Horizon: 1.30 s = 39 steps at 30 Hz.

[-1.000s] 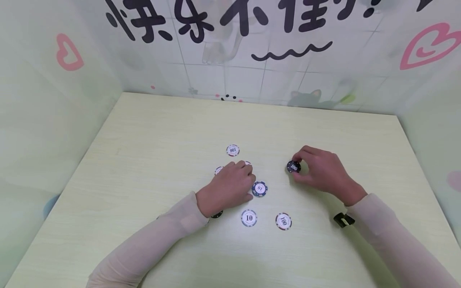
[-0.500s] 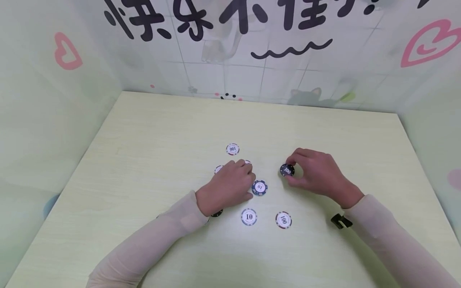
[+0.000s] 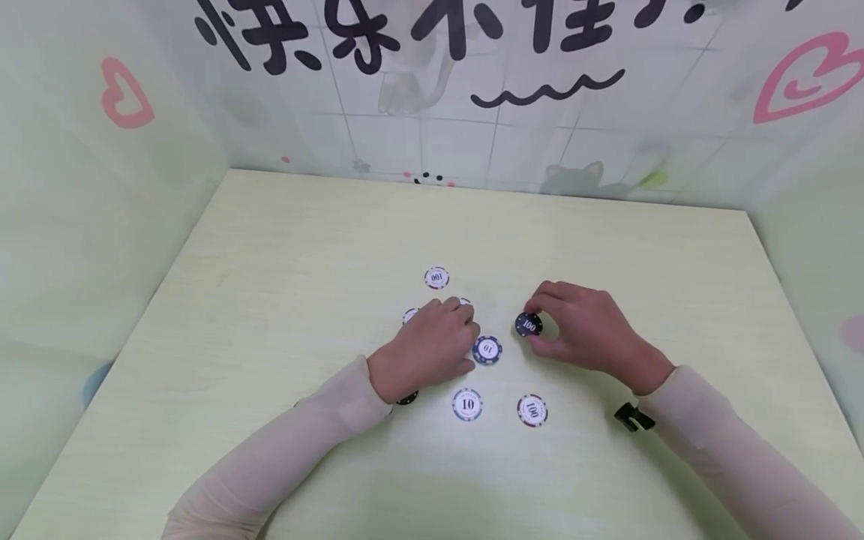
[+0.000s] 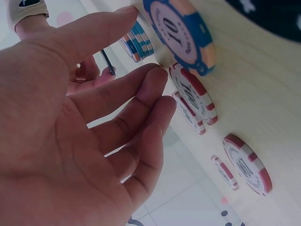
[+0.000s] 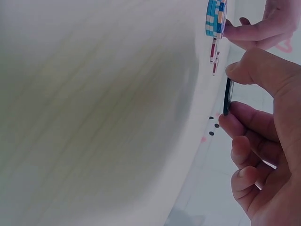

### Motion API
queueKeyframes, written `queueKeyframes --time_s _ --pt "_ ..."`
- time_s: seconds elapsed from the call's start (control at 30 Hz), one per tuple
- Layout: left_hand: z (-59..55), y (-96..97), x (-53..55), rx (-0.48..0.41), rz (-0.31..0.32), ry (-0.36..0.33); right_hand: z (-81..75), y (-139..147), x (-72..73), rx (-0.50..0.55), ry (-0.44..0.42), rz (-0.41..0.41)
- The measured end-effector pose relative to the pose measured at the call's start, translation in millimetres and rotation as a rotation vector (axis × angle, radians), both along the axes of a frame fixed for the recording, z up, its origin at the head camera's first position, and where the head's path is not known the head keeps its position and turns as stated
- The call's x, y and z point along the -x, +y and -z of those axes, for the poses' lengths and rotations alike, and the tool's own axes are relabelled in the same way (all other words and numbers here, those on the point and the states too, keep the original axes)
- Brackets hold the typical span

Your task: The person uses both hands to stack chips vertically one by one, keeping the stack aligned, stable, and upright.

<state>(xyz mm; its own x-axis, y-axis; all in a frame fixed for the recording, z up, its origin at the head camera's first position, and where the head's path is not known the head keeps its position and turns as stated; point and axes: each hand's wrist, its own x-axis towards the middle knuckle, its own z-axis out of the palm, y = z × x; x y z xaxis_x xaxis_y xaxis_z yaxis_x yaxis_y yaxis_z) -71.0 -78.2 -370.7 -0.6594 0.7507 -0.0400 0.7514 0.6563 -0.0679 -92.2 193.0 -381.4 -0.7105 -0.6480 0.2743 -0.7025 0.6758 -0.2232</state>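
Note:
Thumb and fingers of my right hand [image 3: 586,328] pinch a black poker chip [image 3: 529,325] marked 100 by its edges. In the right wrist view the held chip [image 5: 228,96] appears edge-on, above the table. My left hand [image 3: 432,343] stays low over the chips, fingers loosely bent; its palm side [image 4: 89,122] shows nothing between thumb and fingers. Just right of it stands a short stack of blue chips [image 3: 487,350], the top one marked 10. Its fingertips are right by a red-edged 100 chip [image 4: 194,94].
Nearer the front lie a white-faced 10 chip [image 3: 467,404] and a red-edged 100 chip [image 3: 532,411]. Another 100 chip [image 3: 436,277] lies farther back. A black chip [image 3: 408,399] is partly hidden under my left wrist. Printed walls [image 3: 432,142] enclose the table [image 3: 324,240].
My right hand has moved left and slightly toward the front with the black chip, closer to the blue stack. My left hand has kept its place.

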Motion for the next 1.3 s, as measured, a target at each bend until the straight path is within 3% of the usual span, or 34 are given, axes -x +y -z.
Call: queueKeyframes --time_s 0.33,0.77,1.3 --pt "-1.8 -0.3 -0.6 -0.006 -0.009 -0.011 2.0 -9.9 -5.2 0.018 0.047 -0.079" --pt "-2.0 -0.4 -1.0 -0.016 -0.012 -0.020 6.4 -26.7 -10.5 0.006 0.028 -0.135" --pt "0.1 -0.2 -0.7 -0.010 -0.008 0.003 5.3 -38.8 -12.6 -0.017 0.003 -0.154"
